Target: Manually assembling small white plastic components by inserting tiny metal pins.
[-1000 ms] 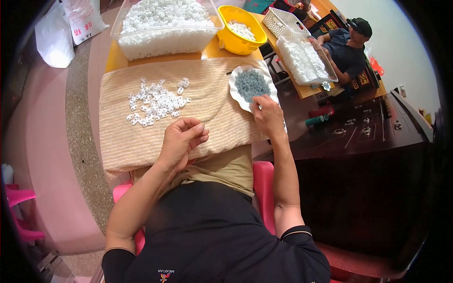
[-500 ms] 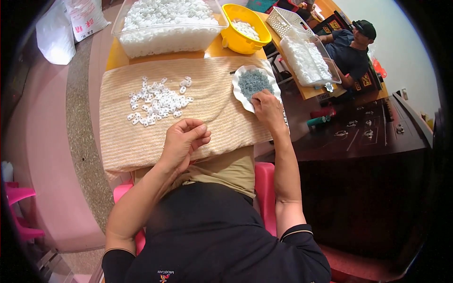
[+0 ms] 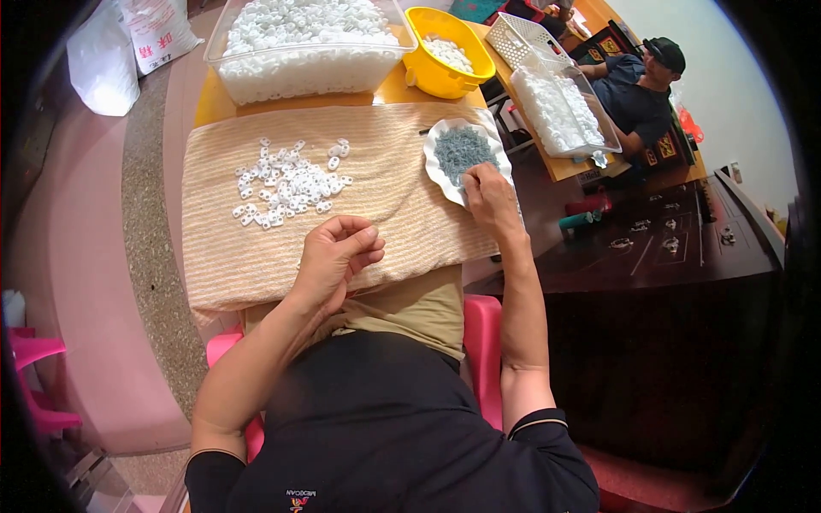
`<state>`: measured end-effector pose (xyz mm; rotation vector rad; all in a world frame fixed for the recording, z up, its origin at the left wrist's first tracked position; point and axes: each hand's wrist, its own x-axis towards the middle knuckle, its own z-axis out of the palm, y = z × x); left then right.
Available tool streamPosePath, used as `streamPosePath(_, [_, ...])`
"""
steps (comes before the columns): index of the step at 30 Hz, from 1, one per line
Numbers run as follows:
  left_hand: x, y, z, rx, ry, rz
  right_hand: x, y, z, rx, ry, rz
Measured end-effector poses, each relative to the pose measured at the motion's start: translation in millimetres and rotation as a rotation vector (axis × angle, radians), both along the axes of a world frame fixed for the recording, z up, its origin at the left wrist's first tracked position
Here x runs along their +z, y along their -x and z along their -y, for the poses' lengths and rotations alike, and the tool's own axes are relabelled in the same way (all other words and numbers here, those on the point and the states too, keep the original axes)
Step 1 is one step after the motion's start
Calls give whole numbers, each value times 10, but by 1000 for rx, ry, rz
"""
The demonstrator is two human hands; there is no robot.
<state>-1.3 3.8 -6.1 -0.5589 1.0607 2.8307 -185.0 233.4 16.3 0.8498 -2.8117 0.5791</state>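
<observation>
My left hand (image 3: pixel 340 254) hovers over the near part of the striped cloth, thumb and forefinger pinched together. Whatever sits in that pinch is too small to make out. To its upper left lies a loose pile of small white plastic pieces (image 3: pixel 295 181), each with dark hole-like spots. My right hand (image 3: pixel 493 201) is closed at the near right of a white wavy-rimmed plate (image 3: pixel 438 177), its fingertips bunched beside a heap of tiny grey-blue pieces (image 3: pixel 463 152). The fingers hide anything held there.
A striped beige cloth (image 3: pixel 231 274) covers the table's near part. Behind it stand a clear bin (image 3: pixel 299 81) full of white pieces and a yellow basin (image 3: pixel 466 81). At the right, a person (image 3: pixel 634 92) sits by another filled bin (image 3: pixel 560 111), beyond a dark table (image 3: pixel 633 256).
My right hand has drawn back slightly from the grey-blue heap, toward the plate's near right rim. My left hand keeps its pinch in nearly the same place.
</observation>
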Motion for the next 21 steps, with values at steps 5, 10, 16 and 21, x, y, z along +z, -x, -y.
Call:
streamPosePath(5, [-5,-7,-5,-11,-14,-36,2,-11,-2,40,122,-38])
streamPosePath(10, [5,-15,-12,-21,-4,-31,5,-5,16,-42,325,84])
streamPosePath(16, [-6,-30,-12,-21,17,-27,100,-215,203,-78,612,412])
streamPosePath(21, [5,-15,-37,-2,0,-20,89,-682,517,127,863,917])
